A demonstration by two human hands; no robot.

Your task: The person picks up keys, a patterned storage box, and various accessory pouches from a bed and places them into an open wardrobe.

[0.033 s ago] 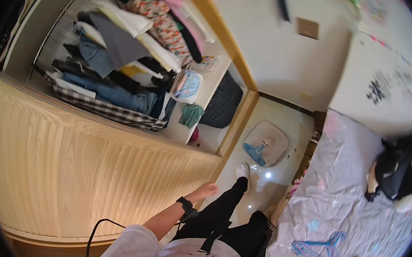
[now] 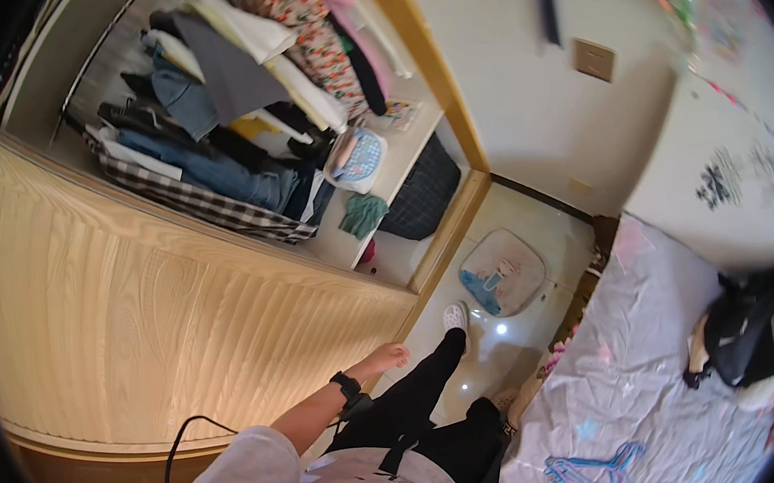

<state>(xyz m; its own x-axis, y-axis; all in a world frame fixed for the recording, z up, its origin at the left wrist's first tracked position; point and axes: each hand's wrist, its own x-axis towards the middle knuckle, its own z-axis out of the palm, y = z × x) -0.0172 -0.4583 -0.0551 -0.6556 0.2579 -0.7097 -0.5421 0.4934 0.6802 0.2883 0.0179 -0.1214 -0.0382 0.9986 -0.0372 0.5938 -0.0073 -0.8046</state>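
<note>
My left hand (image 2: 386, 360) hangs in front of the ribbed wooden wardrobe door (image 2: 172, 327), apart from it. Its fingers are loosely curled in, and nothing shows in them. A black watch (image 2: 347, 387) is on that wrist. Nowhere in view is my right hand. Above the hand, the open part of the wardrobe holds hanging clothes (image 2: 232, 79) and a black-and-white checked cloth (image 2: 215, 202) with jeans (image 2: 232, 177) beside it. On its shelf (image 2: 411, 151) stand a blue-and-white bag (image 2: 362, 158) and a crumpled green cloth (image 2: 364, 216).
A rounded mat (image 2: 505, 272) lies on the tiled floor ahead, past my shoe (image 2: 455, 317). To the right is a bed with a pale sheet (image 2: 649, 347), a black backpack (image 2: 759, 327) and several blue and pink hangers (image 2: 596, 473). A dark storage box (image 2: 421, 192) sits under the shelf.
The view has shifted slightly, so the wardrobe's contents and the wall sit a little farther right. My left hand is held the same way.
</note>
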